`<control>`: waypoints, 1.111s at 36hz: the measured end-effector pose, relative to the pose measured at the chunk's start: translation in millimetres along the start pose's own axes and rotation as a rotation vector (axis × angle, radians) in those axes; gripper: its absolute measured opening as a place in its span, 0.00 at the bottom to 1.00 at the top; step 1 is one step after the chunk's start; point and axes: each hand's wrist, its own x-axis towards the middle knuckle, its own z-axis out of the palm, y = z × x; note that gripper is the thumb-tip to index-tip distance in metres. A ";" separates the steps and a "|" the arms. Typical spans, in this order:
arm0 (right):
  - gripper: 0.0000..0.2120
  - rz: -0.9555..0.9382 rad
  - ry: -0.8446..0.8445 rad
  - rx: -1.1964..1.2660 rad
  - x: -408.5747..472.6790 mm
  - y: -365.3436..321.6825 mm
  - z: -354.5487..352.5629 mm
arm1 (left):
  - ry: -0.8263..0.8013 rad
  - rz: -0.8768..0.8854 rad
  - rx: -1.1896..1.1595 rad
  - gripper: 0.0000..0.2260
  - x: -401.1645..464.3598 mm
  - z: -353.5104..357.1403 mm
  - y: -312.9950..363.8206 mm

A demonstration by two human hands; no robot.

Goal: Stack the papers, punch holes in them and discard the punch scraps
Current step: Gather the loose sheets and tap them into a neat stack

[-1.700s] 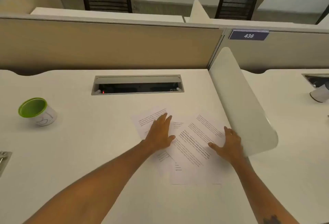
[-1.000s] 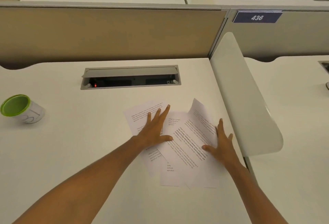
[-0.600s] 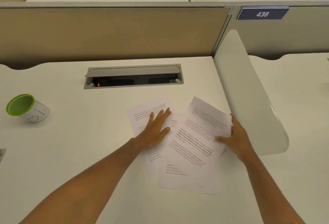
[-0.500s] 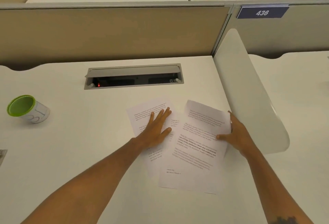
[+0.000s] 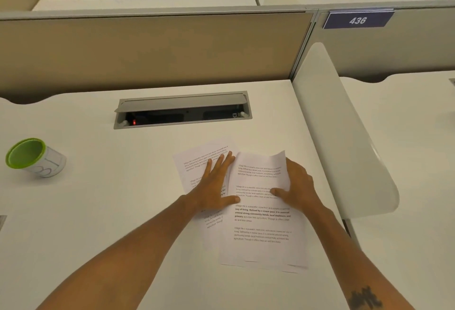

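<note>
Printed white papers lie on the white desk (image 5: 123,211). A tilted sheet (image 5: 197,159) lies flat under my left hand (image 5: 216,186), whose fingers are spread and pressing on it. To its right, the upper sheets (image 5: 261,230) lie nearly straight, partly over the tilted one. My right hand (image 5: 298,186) grips their right edge, thumb on top, and the top right corner curls up. No hole punch is clearly in view.
A green-rimmed white cup (image 5: 34,158) stands at the left. A grey cable tray (image 5: 182,110) is sunk into the desk behind the papers. A white curved divider (image 5: 344,137) rises right next to my right hand. A grey object (image 5: 2,221) pokes in at the left edge.
My right hand has taken hold of the right-hand sheets and swung them from a slant to nearly straight, toward my left hand. The left hand has stayed pressed on the tilted sheet.
</note>
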 end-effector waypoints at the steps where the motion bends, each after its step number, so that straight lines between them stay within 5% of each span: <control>1: 0.48 -0.016 0.007 -0.010 -1.4 -0.3 0.6 | 0.000 0.000 0.002 0.55 0.0 -0.1 0.0; 11: 0.59 0.081 0.020 0.085 -14.4 -9.1 8.0 | -0.007 -0.009 0.019 0.55 -1.0 -1.0 1.3; 21: 0.56 0.368 0.114 0.754 -37.9 -9.7 5.2 | 0.008 -0.005 -0.003 0.54 -2.5 -0.8 3.1; 24: 0.49 0.444 0.112 0.840 -45.5 -3.1 6.7 | 0.014 -0.002 -0.016 0.54 -3.4 -1.0 3.9; 30: 0.17 0.480 0.087 0.845 -53.5 7.9 11.6 | 0.003 0.031 -0.041 0.57 -9.6 0.4 6.1; 34: 0.13 0.488 0.122 0.767 -55.8 11.4 9.8 | -0.005 -0.015 -0.309 0.57 -21.4 3.6 11.3; 40: 0.12 0.474 0.140 0.784 -59.9 8.8 7.4 | 0.417 -0.133 -0.435 0.42 -40.4 -3.7 7.1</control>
